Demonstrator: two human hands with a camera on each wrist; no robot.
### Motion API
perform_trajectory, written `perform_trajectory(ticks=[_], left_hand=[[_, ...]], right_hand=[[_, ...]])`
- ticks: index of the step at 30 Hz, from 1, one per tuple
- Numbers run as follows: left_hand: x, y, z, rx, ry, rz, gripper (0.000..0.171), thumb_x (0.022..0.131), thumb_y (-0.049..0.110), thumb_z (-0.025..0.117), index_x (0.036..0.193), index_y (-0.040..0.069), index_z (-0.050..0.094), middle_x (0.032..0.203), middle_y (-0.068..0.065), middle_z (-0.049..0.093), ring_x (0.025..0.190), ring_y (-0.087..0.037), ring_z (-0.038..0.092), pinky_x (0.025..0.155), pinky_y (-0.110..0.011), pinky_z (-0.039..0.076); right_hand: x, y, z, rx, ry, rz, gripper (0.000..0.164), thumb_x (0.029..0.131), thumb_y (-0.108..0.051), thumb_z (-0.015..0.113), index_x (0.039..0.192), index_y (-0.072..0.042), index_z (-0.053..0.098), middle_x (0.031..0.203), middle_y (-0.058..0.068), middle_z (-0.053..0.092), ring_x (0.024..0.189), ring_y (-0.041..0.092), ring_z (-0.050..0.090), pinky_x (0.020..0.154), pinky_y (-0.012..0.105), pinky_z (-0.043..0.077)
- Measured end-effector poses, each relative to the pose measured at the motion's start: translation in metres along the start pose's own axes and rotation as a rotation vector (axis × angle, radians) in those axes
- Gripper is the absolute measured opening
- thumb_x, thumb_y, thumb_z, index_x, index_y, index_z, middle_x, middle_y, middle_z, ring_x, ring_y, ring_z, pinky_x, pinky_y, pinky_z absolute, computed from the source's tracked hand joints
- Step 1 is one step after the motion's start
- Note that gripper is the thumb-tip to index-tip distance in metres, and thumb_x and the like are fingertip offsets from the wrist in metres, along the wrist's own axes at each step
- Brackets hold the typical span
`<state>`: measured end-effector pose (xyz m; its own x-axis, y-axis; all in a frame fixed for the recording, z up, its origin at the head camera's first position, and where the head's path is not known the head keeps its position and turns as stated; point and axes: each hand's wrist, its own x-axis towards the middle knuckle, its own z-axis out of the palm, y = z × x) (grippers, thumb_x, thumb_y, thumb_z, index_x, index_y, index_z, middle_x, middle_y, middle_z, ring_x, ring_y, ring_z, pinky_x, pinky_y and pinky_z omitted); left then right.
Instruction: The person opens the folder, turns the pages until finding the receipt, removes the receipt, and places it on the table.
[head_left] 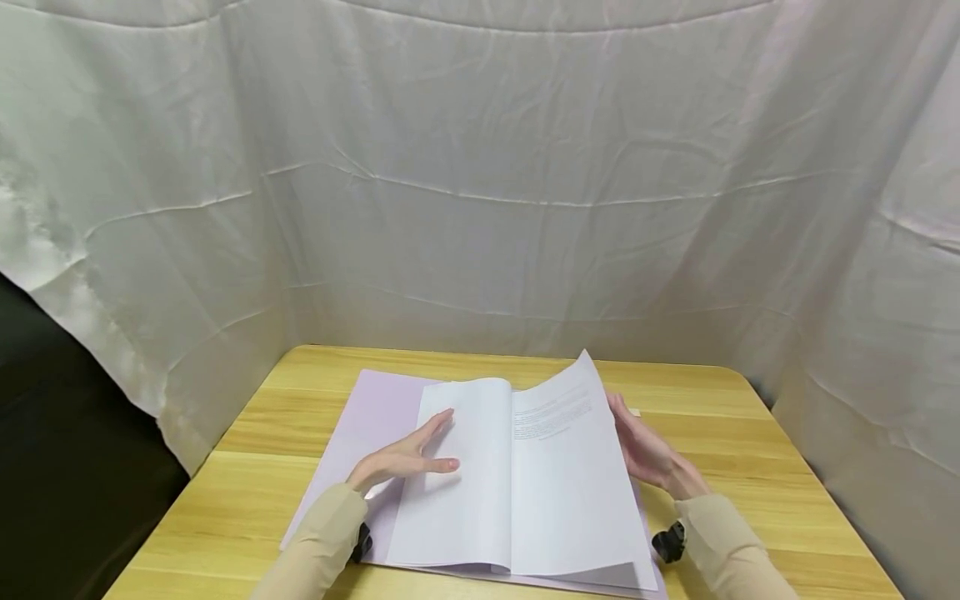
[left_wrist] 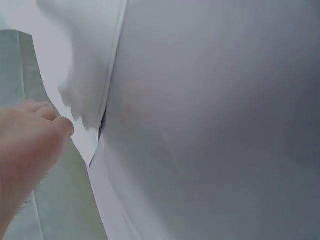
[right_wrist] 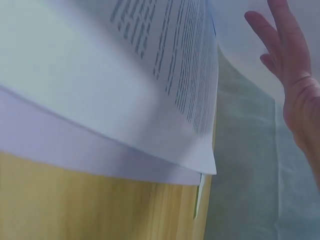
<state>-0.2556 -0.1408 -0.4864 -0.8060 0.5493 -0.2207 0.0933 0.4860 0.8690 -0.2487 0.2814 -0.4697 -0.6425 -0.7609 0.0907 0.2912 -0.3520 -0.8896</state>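
Note:
An open stack of white printed pages (head_left: 570, 492) lies in a pale purple folder (head_left: 378, 408) on the table. Over the left page (head_left: 476, 467), my left hand (head_left: 401, 462) is spread with thumb and index finger extended. Whether it touches the paper I cannot tell. The right-hand sheet stands partly raised, its top corner bent upward, with a short block of text near the top. At that sheet's right edge is my right hand (head_left: 647, 450), fingertips partly hidden behind it. The right wrist view shows this hand (right_wrist: 295, 65) with its fingers extended.
A light wooden table (head_left: 247, 467) bears the folder, with wood showing on both sides. Pale grey curtains (head_left: 480, 183) hang behind and beside it. Dark material (head_left: 67, 450) fills the lower left. A small pale edge (head_left: 635, 412) pokes out beside the right hand.

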Motion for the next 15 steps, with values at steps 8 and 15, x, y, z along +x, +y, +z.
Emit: perform_trajectory(ticks=[8,15], left_hand=[[-0.003,0.011,0.006,-0.005,0.010,0.005,0.107,0.085,0.045,0.077,0.164,0.021,0.009,0.172,-0.011,0.007,0.159,-0.035,0.005,0.126,-0.064,0.011],[-0.002,0.016,0.011,0.018,-0.030,0.011,0.109,0.085,0.046,0.078,0.164,0.021,0.007,0.172,-0.011,0.004,0.159,-0.036,0.003,0.126,-0.065,0.010]], right_hand=[[0.005,-0.001,0.014,-0.075,0.048,0.007,0.060,0.104,-0.049,-0.005,0.155,-0.030,-0.031,0.152,-0.003,0.038,0.134,0.018,0.052,0.104,0.042,0.053],[0.011,0.000,0.026,-0.122,0.066,0.011,0.062,0.103,-0.052,-0.005,0.158,-0.028,-0.020,0.138,-0.006,0.048,0.121,0.013,0.057,0.097,0.035,0.056]])
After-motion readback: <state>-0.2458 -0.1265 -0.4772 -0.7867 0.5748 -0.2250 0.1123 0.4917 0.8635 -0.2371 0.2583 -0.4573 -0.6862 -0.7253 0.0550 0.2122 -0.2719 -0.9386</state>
